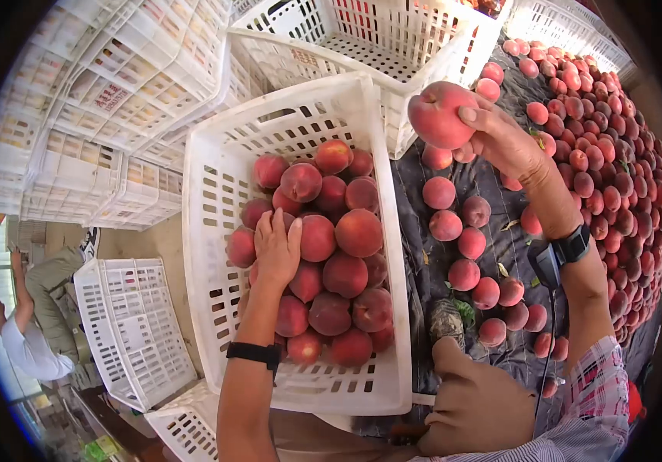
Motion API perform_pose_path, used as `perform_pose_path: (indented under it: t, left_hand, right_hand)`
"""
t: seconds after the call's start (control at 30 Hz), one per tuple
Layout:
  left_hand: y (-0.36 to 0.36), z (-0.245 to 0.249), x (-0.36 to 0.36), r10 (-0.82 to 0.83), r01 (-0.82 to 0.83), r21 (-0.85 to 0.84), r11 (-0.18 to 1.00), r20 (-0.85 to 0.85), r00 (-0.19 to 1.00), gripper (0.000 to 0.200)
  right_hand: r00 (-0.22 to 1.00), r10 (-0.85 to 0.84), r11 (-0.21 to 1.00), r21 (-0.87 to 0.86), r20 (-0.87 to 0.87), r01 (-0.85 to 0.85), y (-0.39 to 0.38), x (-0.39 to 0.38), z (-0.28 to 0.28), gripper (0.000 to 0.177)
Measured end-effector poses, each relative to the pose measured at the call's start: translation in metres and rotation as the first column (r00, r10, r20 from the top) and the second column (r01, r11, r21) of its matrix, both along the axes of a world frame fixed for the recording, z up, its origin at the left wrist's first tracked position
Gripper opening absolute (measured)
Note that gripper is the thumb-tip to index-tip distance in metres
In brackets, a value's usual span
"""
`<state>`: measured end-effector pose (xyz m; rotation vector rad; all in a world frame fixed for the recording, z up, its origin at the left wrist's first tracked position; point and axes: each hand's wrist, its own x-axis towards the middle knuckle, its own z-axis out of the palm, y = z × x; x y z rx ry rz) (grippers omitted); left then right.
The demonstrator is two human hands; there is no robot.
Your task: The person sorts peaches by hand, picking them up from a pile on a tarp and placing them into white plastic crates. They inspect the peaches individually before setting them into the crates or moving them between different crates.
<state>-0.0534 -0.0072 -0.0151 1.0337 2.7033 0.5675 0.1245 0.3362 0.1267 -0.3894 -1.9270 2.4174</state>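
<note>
A red peach (442,115) is held up in my right hand (506,138), fingers and thumb wrapped round its side, above the dark ground sheet. My left hand (275,250) reaches into a white plastic crate (292,394). Its fingers are stretched out and rest on the peaches there, beside a large red peach (318,238); part of the fingertips' contact is hidden. Several peaches are heaped in the middle of this crate, and its slotted floor shows near my side.
A large pile of peaches (616,177) covers the right, with loose ones on the black sheet (415,254). White crates (107,92) are stacked at left. Another crate (362,46) stands behind mine. A person (34,331) is at far left.
</note>
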Motion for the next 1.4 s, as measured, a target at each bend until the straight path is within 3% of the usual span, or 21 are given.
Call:
perform_pose_path:
  t: [0.07, 0.13, 0.3, 0.4, 0.47, 0.5, 0.57, 0.7, 0.77, 0.83, 0.87, 0.93, 1.0, 1.03, 1.1, 1.13, 1.17, 1.23, 1.27, 1.33, 1.4]
  left_hand:
    - [0.002, 0.0, 0.0, 0.012, -0.012, 0.009, 1.0, -0.006, 1.0, 0.06]
    - [0.001, -0.002, -0.002, 0.024, -0.024, 0.013, 1.0, -0.011, 1.0, 0.061]
    - [0.0, -0.01, -0.001, 0.033, -0.027, 0.087, 0.996, -0.061, 0.998, 0.062]
    - [-0.003, -0.011, 0.0, 0.035, -0.029, 0.096, 0.995, -0.067, 0.997, 0.061]
    - [-0.001, -0.008, 0.0, 0.03, -0.023, 0.096, 0.995, -0.075, 0.997, 0.061]
    - [-0.001, -0.006, 0.0, 0.003, 0.01, 0.112, 0.994, -0.116, 0.993, 0.06]
    - [-0.005, -0.004, 0.0, -0.031, 0.049, 0.118, 0.992, -0.148, 0.989, 0.059]
    - [-0.008, 0.002, -0.006, -0.116, 0.116, 0.082, 0.99, 0.001, 0.993, 0.049]
    - [-0.014, -0.009, -0.013, -0.132, 0.137, -0.051, 0.989, 0.078, 0.988, 0.048]
    - [-0.015, -0.023, -0.02, -0.146, 0.15, -0.065, 0.987, 0.057, 0.988, 0.05]
    - [-0.013, -0.016, -0.016, -0.13, 0.13, -0.012, 0.991, 0.001, 0.992, 0.054]
    - [-0.008, 0.001, -0.014, -0.104, 0.105, -0.007, 0.994, 0.096, 0.99, 0.058]
    - [-0.022, -0.026, -0.035, -0.161, 0.162, 0.001, 0.987, 0.117, 0.98, 0.058]
    - [-0.019, -0.019, -0.029, -0.159, 0.158, 0.017, 0.987, 0.141, 0.977, 0.058]
    - [-0.019, -0.004, -0.027, -0.171, 0.171, 0.013, 0.985, 0.158, 0.972, 0.058]
    - [-0.018, -0.002, -0.027, -0.143, 0.141, 0.025, 0.99, 0.192, 0.971, 0.058]
    - [-0.017, -0.001, -0.025, -0.114, 0.108, 0.038, 0.993, 0.228, 0.967, 0.058]
    - [-0.013, -0.005, -0.024, -0.143, 0.137, 0.043, 0.99, 0.229, 0.963, 0.06]
    - [-0.012, -0.007, -0.024, -0.153, 0.146, 0.051, 0.988, 0.231, 0.961, 0.061]
    - [-0.015, -0.009, -0.029, -0.163, 0.154, 0.06, 0.986, 0.23, 0.959, 0.064]
    - [-0.021, -0.01, -0.037, -0.167, 0.156, 0.067, 0.985, 0.222, 0.961, 0.068]
  right_hand:
    - [0.999, 0.0, 0.96, 0.279, 0.036, -0.01, -0.034, -0.056, 0.025, 0.071]
    - [0.983, 0.168, 0.894, 0.409, 0.072, -0.183, -0.053, -0.115, 0.022, 0.073]
    - [0.914, 0.256, 0.621, 0.672, 0.313, -0.404, -0.129, -0.201, -0.019, 0.069]
    - [0.914, 0.152, 0.6, 0.7, 0.376, -0.387, -0.174, -0.214, -0.068, 0.063]
    - [0.873, 0.405, 0.44, 0.779, 0.27, -0.446, -0.192, -0.211, -0.086, 0.058]
    - [0.873, 0.406, 0.443, 0.777, 0.27, -0.447, -0.199, -0.211, -0.087, 0.058]
    - [0.75, 0.528, 0.329, 0.718, 0.399, -0.614, -0.213, -0.207, -0.089, 0.053]
    - [0.779, 0.516, 0.413, 0.694, 0.356, -0.59, -0.208, -0.183, -0.072, 0.051]
    - [0.829, 0.559, 0.627, 0.644, 0.019, -0.438, -0.184, -0.138, -0.048, 0.04]
    - [0.904, 0.424, 0.721, 0.626, -0.057, -0.299, -0.161, -0.09, -0.02, 0.035]
    - [0.915, 0.304, 0.806, 0.583, -0.264, -0.1, -0.148, -0.067, -0.02, 0.026]
    - [0.904, 0.074, 0.866, 0.476, -0.421, 0.151, -0.122, -0.011, -0.007, 0.016]
    - [0.902, -0.2, 0.82, 0.438, -0.382, 0.368, -0.098, 0.043, -0.019, 0.014]
    - [0.891, -0.253, 0.716, 0.546, -0.377, 0.434, -0.083, 0.069, -0.042, 0.014]
    - [0.913, -0.39, 0.734, 0.56, -0.116, 0.384, -0.067, 0.13, -0.082, 0.014]
    - [0.905, -0.422, 0.599, 0.73, -0.06, 0.328, -0.063, 0.161, -0.102, 0.017]
    - [0.888, -0.414, 0.656, 0.742, 0.201, 0.138, -0.056, 0.193, -0.123, 0.025]
    - [0.847, -0.475, 0.463, 0.886, 0.239, 0.01, -0.042, 0.25, -0.164, 0.029]
    - [0.769, -0.552, 0.501, 0.866, 0.322, -0.003, -0.026, 0.273, -0.176, 0.03]
    - [0.503, -0.83, 0.371, 0.911, 0.24, 0.178, 0.013, 0.313, -0.196, 0.036]
    - [0.285, -0.958, 0.071, 0.989, 0.033, 0.126, 0.059, 0.35, -0.203, 0.039]
